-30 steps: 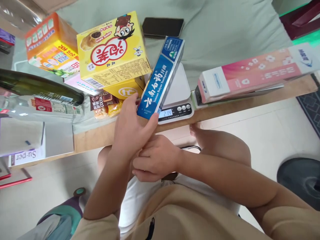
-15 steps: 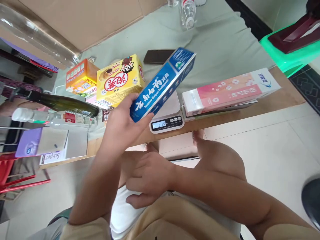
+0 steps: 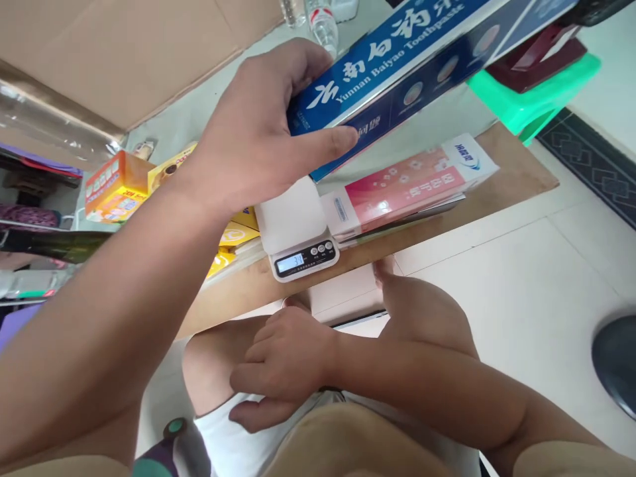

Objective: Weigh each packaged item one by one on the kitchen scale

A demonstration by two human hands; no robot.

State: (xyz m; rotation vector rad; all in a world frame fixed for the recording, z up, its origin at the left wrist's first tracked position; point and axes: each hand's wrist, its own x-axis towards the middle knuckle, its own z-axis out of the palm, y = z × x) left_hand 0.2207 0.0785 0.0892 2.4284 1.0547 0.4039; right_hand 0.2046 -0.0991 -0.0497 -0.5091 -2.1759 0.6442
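My left hand [image 3: 258, 132] grips one end of a long blue toothpaste box [image 3: 412, 50] and holds it high, close to the camera, above the table. Below it a small white kitchen scale [image 3: 298, 232] sits at the table's front edge with nothing on its platform and its display lit. My right hand [image 3: 283, 361] rests on my lap with its fingers curled and nothing in it.
A pink and white toothpaste box [image 3: 407, 189] lies right of the scale on the wooden table [image 3: 517, 175]. Yellow snack boxes [image 3: 238, 232], an orange box [image 3: 112, 192] and a dark green bottle [image 3: 54, 244] are at left. A green stool [image 3: 536, 93] stands beyond. A water bottle [image 3: 322, 23] lies far back.
My left hand has lifted the blue toothpaste box off the scale and raised it up toward the camera. The scale's reading has changed. My right hand has stayed near my lap.
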